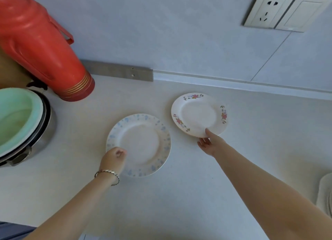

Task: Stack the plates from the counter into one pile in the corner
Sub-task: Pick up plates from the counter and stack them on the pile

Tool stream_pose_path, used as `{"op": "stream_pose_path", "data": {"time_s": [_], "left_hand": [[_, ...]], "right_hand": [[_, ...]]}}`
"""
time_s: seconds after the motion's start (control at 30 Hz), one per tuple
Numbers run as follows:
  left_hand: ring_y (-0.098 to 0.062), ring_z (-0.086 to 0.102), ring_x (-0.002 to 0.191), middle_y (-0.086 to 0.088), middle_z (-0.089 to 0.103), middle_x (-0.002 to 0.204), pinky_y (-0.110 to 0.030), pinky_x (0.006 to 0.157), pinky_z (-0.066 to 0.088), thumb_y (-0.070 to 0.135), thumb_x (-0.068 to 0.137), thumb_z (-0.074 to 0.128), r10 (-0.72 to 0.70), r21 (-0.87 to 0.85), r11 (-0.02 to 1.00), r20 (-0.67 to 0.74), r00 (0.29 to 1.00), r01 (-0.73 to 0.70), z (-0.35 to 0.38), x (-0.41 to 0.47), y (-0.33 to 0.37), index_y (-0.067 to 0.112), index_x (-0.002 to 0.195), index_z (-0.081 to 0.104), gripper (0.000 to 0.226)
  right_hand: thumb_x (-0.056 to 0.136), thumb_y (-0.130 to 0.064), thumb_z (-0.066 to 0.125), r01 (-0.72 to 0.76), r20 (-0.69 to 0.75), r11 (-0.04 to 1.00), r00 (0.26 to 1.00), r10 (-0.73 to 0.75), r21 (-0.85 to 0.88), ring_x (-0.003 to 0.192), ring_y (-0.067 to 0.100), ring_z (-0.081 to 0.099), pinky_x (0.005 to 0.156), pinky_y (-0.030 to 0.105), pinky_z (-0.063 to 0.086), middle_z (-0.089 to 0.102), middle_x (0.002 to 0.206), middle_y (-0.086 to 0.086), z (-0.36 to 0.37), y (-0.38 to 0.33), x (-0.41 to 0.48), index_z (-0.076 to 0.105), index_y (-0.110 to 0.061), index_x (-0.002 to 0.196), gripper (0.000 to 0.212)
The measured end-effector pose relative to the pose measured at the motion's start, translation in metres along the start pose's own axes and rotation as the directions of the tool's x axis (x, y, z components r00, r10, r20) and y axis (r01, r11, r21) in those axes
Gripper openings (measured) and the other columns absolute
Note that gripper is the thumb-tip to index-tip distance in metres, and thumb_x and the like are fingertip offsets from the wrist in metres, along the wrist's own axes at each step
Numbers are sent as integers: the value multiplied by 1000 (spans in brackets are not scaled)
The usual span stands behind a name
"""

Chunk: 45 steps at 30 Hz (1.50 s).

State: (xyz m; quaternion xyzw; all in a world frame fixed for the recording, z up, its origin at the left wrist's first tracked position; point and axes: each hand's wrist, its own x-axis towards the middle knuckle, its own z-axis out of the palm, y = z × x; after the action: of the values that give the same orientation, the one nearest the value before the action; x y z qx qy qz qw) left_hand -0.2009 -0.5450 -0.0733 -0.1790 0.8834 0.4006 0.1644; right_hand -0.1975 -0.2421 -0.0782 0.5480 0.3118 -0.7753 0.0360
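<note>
Surroundings: a red thermos (41, 47) stands at the back left of the counter (251, 132), close to the wall (161, 33). In front of it, at the left edge, a metal pot (45, 132) holds a pale green basin (16, 117). A grey metal strip (116, 71) runs along the base of the wall behind the thermos. A socket (267, 9) and a switch (303, 13) are set side by side in the wall at upper right. A pile of white plates (326, 193) is partly visible at the right edge, well apart from both hands. Nothing lies between the two loose plates.

Materials and shapes: the counter is smooth and off-white. Both loose plates are round, glossy and white with a wide rim. The blue plate (142, 142) has pale blue speckles around its rim and lies flat at mid-counter. The flowered plate (199, 114) has red flower sprays on its rim and sits just beside it, further back and to the right, not touching it.

Hands: the left hand (114, 159), with a bracelet (107, 174) on the wrist, has its fingers curled and lies over the near-left rim of the blue plate; whether it grips the rim cannot be determined. The right hand (209, 143) pinches the near rim of the flowered plate, thumb on top and fingers beneath.
</note>
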Motion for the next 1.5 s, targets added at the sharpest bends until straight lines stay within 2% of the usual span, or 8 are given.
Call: {"op": "stream_pose_path", "data": {"time_s": [0.13, 0.33, 0.43, 0.57, 0.73, 0.9, 1.07, 1.5], "left_hand": [[-41, 52, 111, -28, 56, 118, -42, 95, 41, 4, 82, 54, -93, 103, 988, -173, 981, 112, -10, 14, -10, -3, 115, 56, 35], [-31, 48, 64, -15, 49, 68, -30, 58, 37, 24, 79, 61, -379, -149, 916, -24, 925, 372, -10, 22, -9, 1, 71, 48, 27], [-31, 56, 67, -13, 55, 71, -29, 57, 37, 27, 87, 58, -435, -254, 875, -39, 900, 412, -5, 23, -8, -3, 89, 57, 30], [-43, 57, 103, -32, 60, 111, -35, 73, 34, 30, 93, 49, -374, -205, 916, -128, 919, 344, 1, 19, 1, -14, 108, 57, 48], [-35, 52, 80, -23, 53, 86, -34, 69, 33, 31, 94, 46, -274, -240, 945, -216, 937, 221, 10, -1, 22, -5, 86, 52, 37], [-40, 58, 85, -24, 57, 89, -36, 71, 42, 36, 92, 46, -288, -324, 916, -119, 950, 237, 39, -34, 57, -9, 98, 58, 47], [-25, 48, 57, -7, 54, 80, -7, 25, 31, 37, 90, 48, -220, -503, 841, 20, 975, 200, 91, -81, 116, 7, 92, 51, 30], [0, 37, 20, 1, 42, 61, -7, 29, 30, 29, 91, 52, -29, -652, 745, 182, 983, 143, 268, -258, 228, 19, 61, 45, 33]], "right_hand": [[89, 1, 54, 74, -9, 992, 997, -73, 105, 108, 31, 58, 89, 44, 50, 58, 120, 16, 3, -8, -1, 51, -2, 115, 26], [87, 2, 57, 48, -5, 989, 999, -48, 142, 78, 23, 64, 65, 31, 59, 65, 92, 11, -24, -2, -12, 54, -5, 118, 32], [86, 1, 58, 35, 2, 981, 999, -36, 189, 72, 22, 68, 76, 30, 58, 66, 93, 10, -43, 2, -17, 56, -7, 116, 31], [86, 4, 57, 58, -6, 972, 998, -58, 228, 58, 22, 71, 52, 31, 60, 66, 92, 10, -69, 0, -27, 59, -7, 95, 14], [87, 5, 54, 112, -9, 963, 994, -113, 244, 54, 16, 71, 46, 27, 57, 74, 66, 5, -115, -2, -42, 59, -6, 92, 13], [89, 5, 48, 320, -9, 939, 947, -321, 124, 60, 9, 71, 53, 23, 58, 75, 67, 0, -181, -34, -74, 59, -4, 90, 14], [89, 4, 47, 509, -66, 860, 860, -506, 33, 59, 7, 70, 52, 20, 57, 74, 64, -2, -271, -79, -124, 60, -4, 84, 16], [87, 2, 50, 521, -273, 853, 817, -507, -26, 55, 11, 69, 48, 20, 56, 73, 61, 0, -522, -109, -186, 62, 0, 84, 12]]}}
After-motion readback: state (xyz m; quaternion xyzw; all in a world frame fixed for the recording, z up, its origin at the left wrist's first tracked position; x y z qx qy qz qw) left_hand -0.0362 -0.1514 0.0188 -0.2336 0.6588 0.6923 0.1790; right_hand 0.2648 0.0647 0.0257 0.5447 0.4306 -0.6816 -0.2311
